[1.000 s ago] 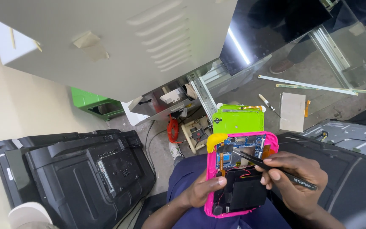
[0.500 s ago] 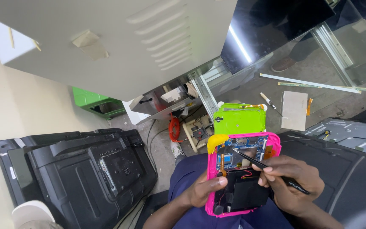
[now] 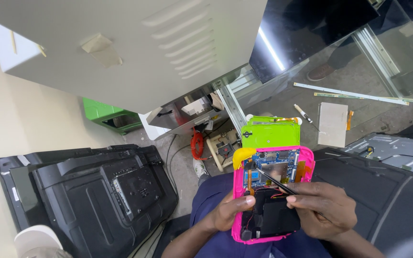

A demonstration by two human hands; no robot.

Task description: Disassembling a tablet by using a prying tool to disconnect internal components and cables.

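Grey metal cabinet (image 3: 120, 43) overhead at upper left; black television back shells (image 3: 92, 191) stacked on the floor to your left. Glass desk (image 3: 359, 71) ahead, with a green tablet cover (image 3: 269, 134) just beyond your work. Opened pink tablet (image 3: 268, 191) sits over your lap, blue circuit board exposed. Your left hand (image 3: 228, 212) grips its left edge, thumb across the rim. Your right hand (image 3: 321, 210) pinches a thin black tool (image 3: 271, 179), tip on the board.
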